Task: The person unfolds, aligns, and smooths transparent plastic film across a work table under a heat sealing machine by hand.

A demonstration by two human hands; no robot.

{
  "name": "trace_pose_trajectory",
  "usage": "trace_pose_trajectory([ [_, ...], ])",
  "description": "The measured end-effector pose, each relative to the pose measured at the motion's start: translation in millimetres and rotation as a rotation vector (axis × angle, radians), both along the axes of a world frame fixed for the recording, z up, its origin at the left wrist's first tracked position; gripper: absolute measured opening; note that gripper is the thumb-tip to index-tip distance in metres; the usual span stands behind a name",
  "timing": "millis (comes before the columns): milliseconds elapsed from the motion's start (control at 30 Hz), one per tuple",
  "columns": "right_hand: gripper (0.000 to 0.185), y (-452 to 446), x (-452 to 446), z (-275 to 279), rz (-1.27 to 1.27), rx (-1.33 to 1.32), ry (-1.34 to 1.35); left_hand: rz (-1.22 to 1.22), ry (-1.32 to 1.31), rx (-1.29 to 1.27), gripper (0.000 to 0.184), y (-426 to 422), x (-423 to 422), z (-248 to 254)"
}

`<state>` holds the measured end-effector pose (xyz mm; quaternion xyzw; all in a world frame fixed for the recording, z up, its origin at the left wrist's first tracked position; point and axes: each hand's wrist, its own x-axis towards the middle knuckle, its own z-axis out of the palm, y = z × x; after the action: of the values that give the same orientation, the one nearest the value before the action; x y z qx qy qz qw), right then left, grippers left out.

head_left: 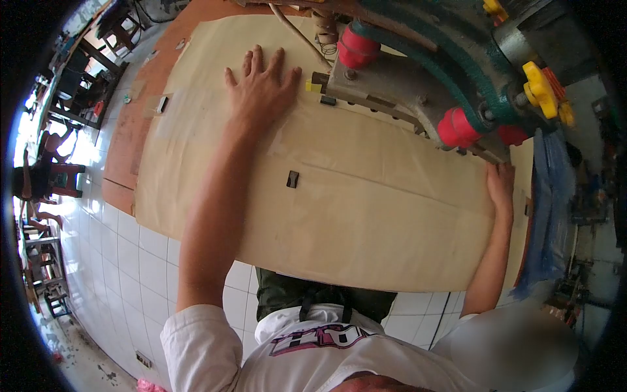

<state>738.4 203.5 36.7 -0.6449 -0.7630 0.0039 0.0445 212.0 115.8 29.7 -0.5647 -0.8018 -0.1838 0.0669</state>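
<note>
My left hand (262, 88) lies flat with its fingers spread on a large tan sheet (366, 228), left of the metal clamp bar of a green machine (418, 72). At the right, my right hand (501, 183) rests at the near side of the bar's right end, its fingers close together and their tips partly hidden. What it holds, if anything, cannot be made out. A small black piece (292, 179) lies on the sheet between my arms, and another black piece (328, 100) is beside the bar's left end.
Red knobs (358, 46) and a yellow knob (540, 89) stick out from the machine. The sheet lies on a reddish-brown board (123, 157). Blue plastic (547, 202) hangs at the right. Another person (51, 145) is at the far left, beyond the tiled floor.
</note>
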Motion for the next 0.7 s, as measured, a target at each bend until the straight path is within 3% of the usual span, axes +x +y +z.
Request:
trace_pose_trajectory([
  [133, 0.056, 1, 4, -3, 0.018, -0.034, -0.021, 0.003, -0.017, 0.011, 0.063, -2, 3, 4],
  [200, 0.054, 15, 26, -18, 0.129, 0.049, -0.307, 0.016, 0.009, 0.025, 0.062, -2, 0, -1],
  [233, 0.054, 2, -1, -2, -0.031, 0.01, 0.031, 0.013, -0.002, 0.022, 0.062, -1, 1, 1],
  [367, 0.062, -1, -10, 7, -0.02, -0.03, 0.055, 0.011, -0.02, 0.024, 0.062, -1, 1, 3],
  [700, 0.061, 8, 8, -7, 0.034, -0.038, 0.117, 0.007, -0.048, 0.032, 0.062, -3, 4, 4],
])
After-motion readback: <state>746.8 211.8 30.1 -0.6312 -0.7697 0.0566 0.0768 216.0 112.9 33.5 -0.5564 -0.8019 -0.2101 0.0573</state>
